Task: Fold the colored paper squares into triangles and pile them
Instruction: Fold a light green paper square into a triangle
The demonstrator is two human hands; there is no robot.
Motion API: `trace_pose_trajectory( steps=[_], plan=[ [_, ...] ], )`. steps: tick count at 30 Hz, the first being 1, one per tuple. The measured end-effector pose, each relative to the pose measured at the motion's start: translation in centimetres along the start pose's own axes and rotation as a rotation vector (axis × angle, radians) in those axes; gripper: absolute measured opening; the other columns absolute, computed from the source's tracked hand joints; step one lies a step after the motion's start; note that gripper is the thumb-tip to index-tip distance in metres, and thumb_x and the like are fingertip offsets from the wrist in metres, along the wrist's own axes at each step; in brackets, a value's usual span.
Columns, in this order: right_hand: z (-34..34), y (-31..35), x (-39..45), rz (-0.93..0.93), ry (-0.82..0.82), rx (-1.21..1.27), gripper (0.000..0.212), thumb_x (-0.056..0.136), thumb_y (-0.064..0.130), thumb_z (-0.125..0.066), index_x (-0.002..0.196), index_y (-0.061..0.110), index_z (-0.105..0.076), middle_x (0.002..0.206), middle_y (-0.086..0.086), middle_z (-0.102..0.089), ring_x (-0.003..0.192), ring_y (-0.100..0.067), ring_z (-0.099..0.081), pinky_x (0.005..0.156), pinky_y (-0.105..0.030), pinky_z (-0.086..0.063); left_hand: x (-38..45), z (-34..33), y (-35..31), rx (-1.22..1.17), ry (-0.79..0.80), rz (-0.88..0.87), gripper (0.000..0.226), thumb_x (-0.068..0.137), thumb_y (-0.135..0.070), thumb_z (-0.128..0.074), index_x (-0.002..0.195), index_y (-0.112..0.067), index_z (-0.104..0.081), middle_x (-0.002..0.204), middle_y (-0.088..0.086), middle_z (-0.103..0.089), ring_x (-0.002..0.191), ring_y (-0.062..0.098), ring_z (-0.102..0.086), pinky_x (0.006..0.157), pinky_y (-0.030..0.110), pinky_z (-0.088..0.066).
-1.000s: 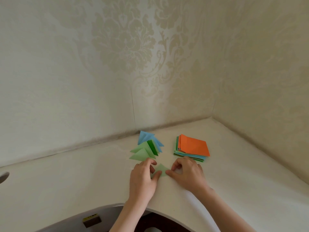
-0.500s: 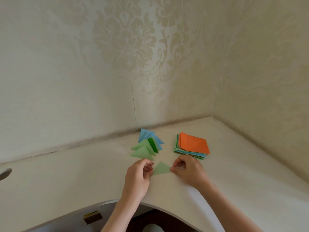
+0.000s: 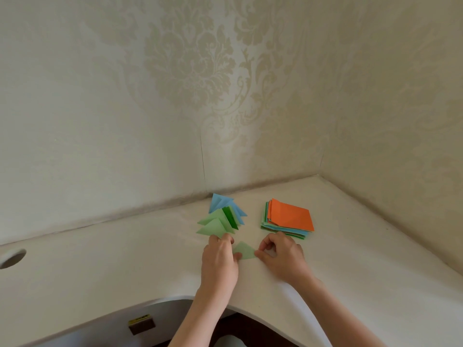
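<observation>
Your left hand [image 3: 219, 261] and right hand [image 3: 281, 259] flank a light green triangle [image 3: 244, 251] lying flat on the bench [image 3: 100, 266]. A second ago both hands covered this piece, pressing it down; they have since drawn apart, so the whole folded shape now shows between them. Left grip: the thumb touches the triangle's near left corner, the other fingers curled beside its edge. Right grip: thumb and forefinger pinch the right corner. The change suggests that the crease is set and this fold is finished; the step in hand is likely the transfer to the pile [image 3: 220, 219] of blue and green triangles, which sits just beyond your left hand. The stack [image 3: 288, 216] of unfolded squares, orange on top, lies just beyond your right hand and looks several sheets thick, so a good deal of the task appears to remain. The pile fans loosely; a careless placement could scatter it.
</observation>
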State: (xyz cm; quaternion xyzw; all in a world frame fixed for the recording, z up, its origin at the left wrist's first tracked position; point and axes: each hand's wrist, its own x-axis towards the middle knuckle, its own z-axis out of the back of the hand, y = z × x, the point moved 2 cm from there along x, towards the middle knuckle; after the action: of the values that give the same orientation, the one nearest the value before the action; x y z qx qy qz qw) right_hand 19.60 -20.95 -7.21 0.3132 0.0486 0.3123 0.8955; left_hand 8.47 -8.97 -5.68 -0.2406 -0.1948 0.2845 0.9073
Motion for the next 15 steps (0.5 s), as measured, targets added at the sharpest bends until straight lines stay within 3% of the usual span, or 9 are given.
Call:
trace_pose_trajectory(
  steps=[6,12,15],
  plan=[
    [0.0,0.0,-0.1,0.007,-0.008,-0.013,0.018,0.083,0.04,-0.068,0.078,0.035,-0.051,0.089,0.013,-0.053,0.087,-0.008,-0.048,0.083,-0.03,-0.042,0.1,-0.5,0.1,-0.059,0.011,0.031,0.026,0.091,-0.021,-0.063,0.116,-0.02,-0.058,0.11,-0.003,-0.059,0.101,0.014,-0.057,0.077,0.015,-0.036],
    [0.2,0.2,-0.4,0.044,-0.046,-0.02,0.018,0.082,0.041,-0.068,0.079,0.034,-0.052,0.086,0.014,-0.052,0.084,-0.008,-0.047,0.076,-0.027,-0.039,0.2,-1.1,0.6,-0.17,0.0,-0.004,0.009,0.09,-0.026,-0.063,0.097,-0.03,-0.064,0.087,-0.014,-0.065,0.086,0.012,-0.058,0.072,0.029,-0.049],
    [1.2,0.5,-0.5,0.134,-0.222,-0.013,0.016,0.079,0.035,-0.073,0.081,0.028,-0.059,0.084,0.012,-0.057,0.078,-0.012,-0.053,0.067,-0.027,-0.044,0.6,-0.3,1.8,-0.262,-0.067,-0.001,0.011,0.089,-0.025,-0.064,0.098,-0.03,-0.062,0.085,-0.012,-0.064,0.085,0.012,-0.058,0.072,0.027,-0.047]
  ],
)
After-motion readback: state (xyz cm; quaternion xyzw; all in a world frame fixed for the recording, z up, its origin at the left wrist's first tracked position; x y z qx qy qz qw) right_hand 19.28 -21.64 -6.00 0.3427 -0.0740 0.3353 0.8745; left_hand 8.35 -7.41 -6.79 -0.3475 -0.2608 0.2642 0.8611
